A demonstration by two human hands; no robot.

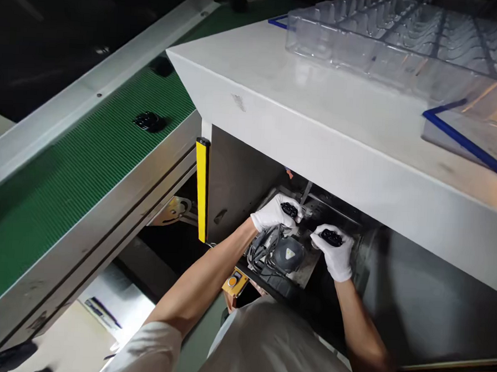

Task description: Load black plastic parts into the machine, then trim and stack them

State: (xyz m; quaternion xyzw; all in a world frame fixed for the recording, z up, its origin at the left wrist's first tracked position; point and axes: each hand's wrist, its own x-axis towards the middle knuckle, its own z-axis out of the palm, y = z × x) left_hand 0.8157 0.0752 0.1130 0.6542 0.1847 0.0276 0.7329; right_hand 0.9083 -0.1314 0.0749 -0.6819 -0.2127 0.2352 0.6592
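Both my hands wear white gloves and reach into the opening below the white machine top. My left hand (pixel 275 212) is closed around a small black ribbed part (pixel 289 210). A similar black part (pixel 331 237) sits in the curled fingers of my right hand (pixel 337 254). The hands are a short way apart. Just below them lie a round dark unit with a triangle label (pixel 289 255) and a bundle of grey cables (pixel 263 250).
A green ribbed conveyor belt (pixel 86 183) runs along the left, carrying another black part (pixel 148 121). Clear plastic trays (pixel 364 42) stand on the white top (pixel 279 82). A yellow upright bar (pixel 201 189) flanks the opening. A yellow button box (pixel 235 282) is below.
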